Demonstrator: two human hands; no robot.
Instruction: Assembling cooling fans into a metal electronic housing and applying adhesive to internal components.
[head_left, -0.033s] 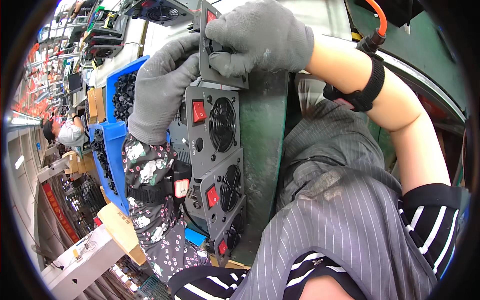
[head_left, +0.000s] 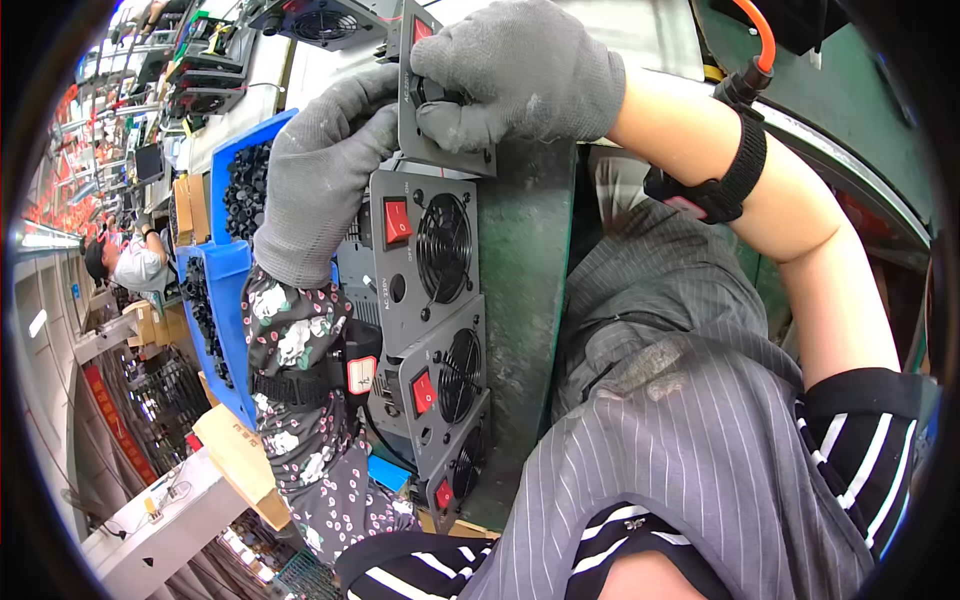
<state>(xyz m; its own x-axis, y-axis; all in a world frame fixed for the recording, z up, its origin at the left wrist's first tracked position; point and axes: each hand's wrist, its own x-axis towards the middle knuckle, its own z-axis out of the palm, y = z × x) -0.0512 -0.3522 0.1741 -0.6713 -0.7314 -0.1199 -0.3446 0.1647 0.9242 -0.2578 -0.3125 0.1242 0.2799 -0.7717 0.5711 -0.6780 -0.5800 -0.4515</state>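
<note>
Bins: blue bins (head_left: pixel 228 262) at the left, filled with small black parts (head_left: pixel 245 190).
Left hand: grey-gloved left hand (head_left: pixel 318 180), fingers curled, grips the left edge of a grey panel (head_left: pixel 440 150).
Panel: held upright at the top of a row of grey units (head_left: pixel 425 270) with red switches and round fans on the green desk (head_left: pixel 525 270).
Right hand: gloved right hand (head_left: pixel 520 70) clenched over the panel's top; black wrist strap (head_left: pixel 725 180) with orange cord.
</note>
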